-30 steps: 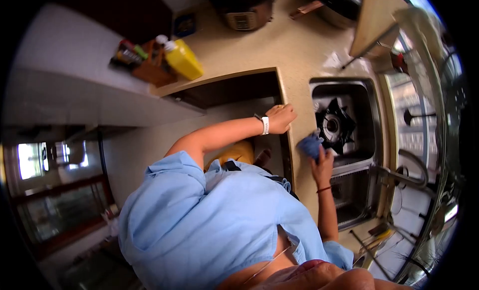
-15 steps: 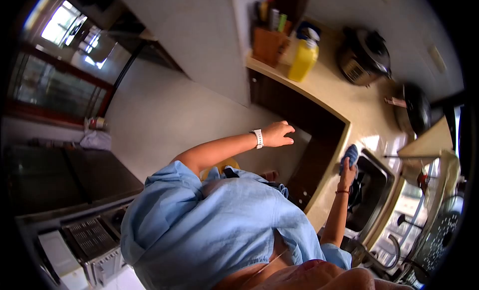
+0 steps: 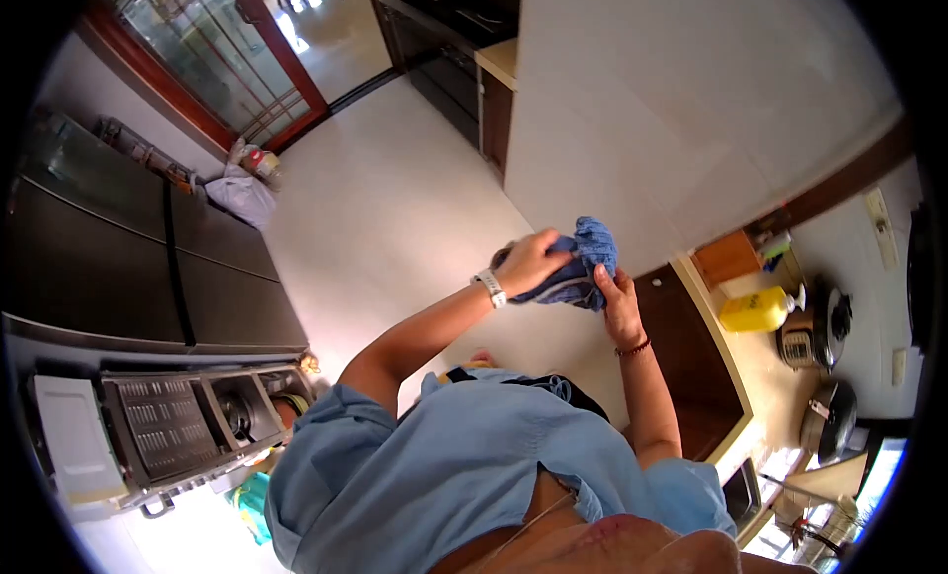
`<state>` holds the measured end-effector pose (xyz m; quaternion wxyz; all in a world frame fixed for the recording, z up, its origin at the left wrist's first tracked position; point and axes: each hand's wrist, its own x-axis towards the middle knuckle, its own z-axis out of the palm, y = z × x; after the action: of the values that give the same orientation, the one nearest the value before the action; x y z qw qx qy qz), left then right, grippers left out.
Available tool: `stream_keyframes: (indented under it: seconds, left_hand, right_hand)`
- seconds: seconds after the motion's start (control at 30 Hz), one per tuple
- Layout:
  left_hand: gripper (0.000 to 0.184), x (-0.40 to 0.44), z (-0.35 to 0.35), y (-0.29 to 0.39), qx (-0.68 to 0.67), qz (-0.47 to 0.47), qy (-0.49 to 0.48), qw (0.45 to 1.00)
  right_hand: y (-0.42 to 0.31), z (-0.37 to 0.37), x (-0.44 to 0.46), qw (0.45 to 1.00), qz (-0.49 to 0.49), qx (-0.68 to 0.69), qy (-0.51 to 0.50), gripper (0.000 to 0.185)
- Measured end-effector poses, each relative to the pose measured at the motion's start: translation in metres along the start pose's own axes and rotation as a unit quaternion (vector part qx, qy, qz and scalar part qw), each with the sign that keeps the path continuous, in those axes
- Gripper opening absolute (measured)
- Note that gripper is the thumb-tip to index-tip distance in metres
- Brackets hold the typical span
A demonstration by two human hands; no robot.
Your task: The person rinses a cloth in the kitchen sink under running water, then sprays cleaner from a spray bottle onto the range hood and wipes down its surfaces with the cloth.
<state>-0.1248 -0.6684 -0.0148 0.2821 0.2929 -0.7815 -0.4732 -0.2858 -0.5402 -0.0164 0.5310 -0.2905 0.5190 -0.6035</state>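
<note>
Both my hands hold a bunched, dark blue cloth point(image 3: 594, 240) in the air in front of my body, above the floor. My left hand point(image 3: 528, 265), with a white watch on its wrist, closes on the cloth's left part, and some fingers are blurred. My right hand point(image 3: 622, 307), with a thin dark red bracelet, grips the lower right part between thumb and fingers. A darker fold with a pale edge hangs below the hands.
On the counter point(image 3: 733, 376) at right stand a yellow pump bottle point(image 3: 755, 309), a wooden utensil holder point(image 3: 726, 259), a rice cooker point(image 3: 812, 335) and a black-lidded pot point(image 3: 829, 416). The sink point(image 3: 741, 490) is beyond. A dark fridge point(image 3: 89, 258) and an open drawer point(image 3: 197, 416) are at left.
My right hand has left the sink edge with the blue cloth and come in front of my body. My left hand, open before, has taken hold of it too. The view has turned left.
</note>
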Motion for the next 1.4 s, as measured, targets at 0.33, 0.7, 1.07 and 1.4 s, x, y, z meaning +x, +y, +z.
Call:
stream_keyframes:
  seconds: [0.33, 0.7, 1.07, 1.4]
  left_hand:
    - [0.016, 0.083, -0.224, -0.072, -0.461, -0.093, 0.21, 0.857]
    - [0.022, 0.239, -0.393, -0.13, -0.441, -0.185, 0.176, 0.86]
    - [0.027, 0.441, -0.541, -0.231, -0.461, -0.105, 0.107, 0.874]
    - [0.024, 0.614, -0.612, -0.254, -0.196, 0.064, -0.201, 0.958]
  right_hand:
    - [-0.001, 0.078, 0.233, 0.999, 0.024, 0.029, 0.013, 0.022]
    - [-0.016, 0.229, 0.552, 0.983, -0.05, -0.156, -0.089, 0.039]
    - [-0.029, 0.379, 0.732, 0.961, 0.091, -0.04, -0.258, 0.067]
    - [-0.066, 0.417, 0.86, 0.933, -0.164, 0.301, -0.108, 0.04]
